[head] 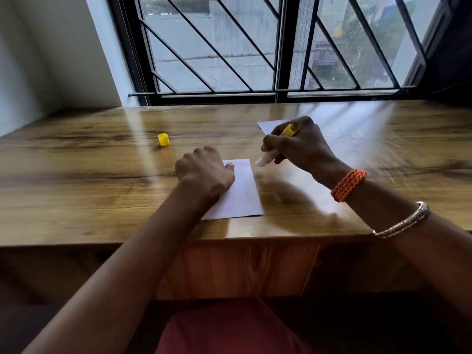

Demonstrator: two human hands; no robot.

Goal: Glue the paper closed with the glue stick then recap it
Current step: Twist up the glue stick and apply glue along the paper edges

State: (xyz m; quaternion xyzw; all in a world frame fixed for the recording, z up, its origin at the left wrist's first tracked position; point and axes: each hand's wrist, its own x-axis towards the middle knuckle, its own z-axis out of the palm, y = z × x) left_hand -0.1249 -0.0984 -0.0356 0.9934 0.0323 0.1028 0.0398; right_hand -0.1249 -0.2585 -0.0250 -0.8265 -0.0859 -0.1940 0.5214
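A person sits at a wooden table [76, 195] by a barred window, their left hand [204, 172] resting with curled fingers on a folded white paper [242, 190] near the table's front edge, pinning it flat without gripping it. The right hand [296, 146] is wrapped firmly around an uncapped glue stick [268, 159], its pale tip angled down just beside the paper's far right corner, while the yellow cap [163, 139] stands apart to the left. If the left hand's pressure slackens, the stick could drag or crumple the sheet, and glue may smear the table past the edge.
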